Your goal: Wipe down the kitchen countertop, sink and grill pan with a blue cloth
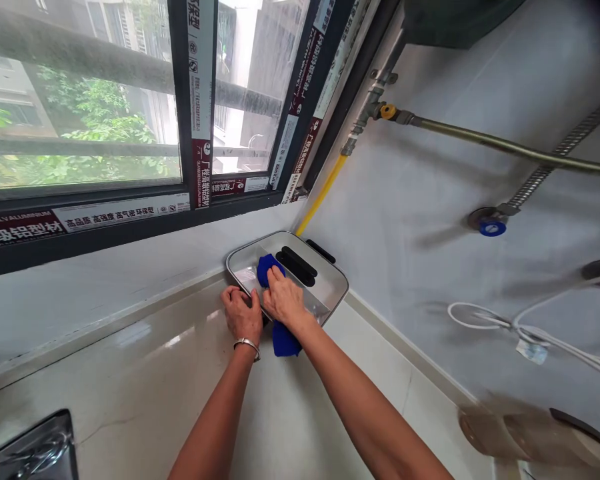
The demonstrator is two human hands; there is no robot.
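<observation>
While the right hand (286, 300) clasps a bunched blue cloth (286, 341) in its fingers against the top of a rectangular lidded pan (330, 277), the left hand (243, 317), a silver bracelet (247, 344) at its wrist, curves its fingers at the near edge; whether they grip it cannot be told. The pan, its black handle (297, 265) uppermost, sits on a glossy countertop (260, 413) in the corner beside a dark-framed window (197, 113), near a yellow pipe (321, 195).

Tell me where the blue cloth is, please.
In the head view, left of centre, the blue cloth is under the right hand, partly on the lid near its handle.
</observation>
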